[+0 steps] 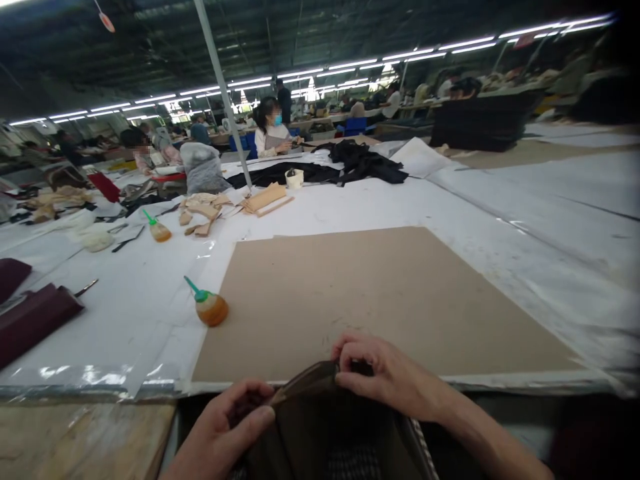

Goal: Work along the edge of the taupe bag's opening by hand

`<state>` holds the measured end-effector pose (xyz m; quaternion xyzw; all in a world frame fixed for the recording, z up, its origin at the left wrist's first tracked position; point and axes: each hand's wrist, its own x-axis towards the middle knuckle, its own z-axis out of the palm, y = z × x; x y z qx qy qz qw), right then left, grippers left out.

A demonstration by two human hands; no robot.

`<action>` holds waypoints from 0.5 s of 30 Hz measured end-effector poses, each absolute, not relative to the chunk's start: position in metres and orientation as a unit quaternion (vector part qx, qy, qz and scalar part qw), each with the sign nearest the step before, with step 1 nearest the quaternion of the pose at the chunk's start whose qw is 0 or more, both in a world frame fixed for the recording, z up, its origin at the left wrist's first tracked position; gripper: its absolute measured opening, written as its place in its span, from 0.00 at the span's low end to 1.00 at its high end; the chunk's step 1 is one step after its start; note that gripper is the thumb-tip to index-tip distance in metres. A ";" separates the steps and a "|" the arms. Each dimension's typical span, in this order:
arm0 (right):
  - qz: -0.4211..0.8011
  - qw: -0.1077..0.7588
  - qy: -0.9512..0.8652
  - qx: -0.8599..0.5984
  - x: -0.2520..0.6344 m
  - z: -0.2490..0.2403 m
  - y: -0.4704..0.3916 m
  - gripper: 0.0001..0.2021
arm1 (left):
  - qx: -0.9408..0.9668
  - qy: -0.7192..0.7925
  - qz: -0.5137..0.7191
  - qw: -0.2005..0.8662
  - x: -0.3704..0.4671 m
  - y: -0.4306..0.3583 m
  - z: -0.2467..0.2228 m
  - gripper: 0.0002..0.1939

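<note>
A dark brown bag point(345, 420) with a thin, sheer-looking lining is held at the table's front edge, its mouth facing me. Checked cloth shows inside it and along its right side. My left hand point(235, 427) pinches the rim on the left between thumb and fingers. On the upper rim, my right hand point(373, 370) is closed, with thumb and forefinger gripping the edge. The lower part of the bag runs out of view. Beyond both hands lies a flat tan sheet point(380, 293) on the white-covered table point(500, 200).
A squeeze bottle point(211, 309) of amber liquid with a green nozzle stands at the sheet's left edge; a second bottle point(157, 228) is farther back. Maroon pieces point(37, 320) lie at left. Tan scraps point(205, 210), black cloth point(360, 160) and a masked co-worker point(273, 133) are across the table.
</note>
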<state>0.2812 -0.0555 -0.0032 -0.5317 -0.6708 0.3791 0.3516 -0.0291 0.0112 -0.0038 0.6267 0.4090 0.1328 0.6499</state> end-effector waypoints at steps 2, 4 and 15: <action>0.391 0.339 -0.670 -0.533 0.282 -0.004 -0.056 0.09 | 0.634 0.425 0.163 0.625 -0.030 0.012 -0.007 0.19; 0.401 0.330 -0.667 -0.534 0.283 -0.003 -0.058 0.09 | 0.684 0.440 0.178 0.554 -0.030 0.012 -0.006 0.16; 0.444 0.347 -0.648 -0.511 0.287 -0.001 -0.071 0.09 | 0.885 0.323 0.272 0.195 -0.023 0.003 -0.012 0.08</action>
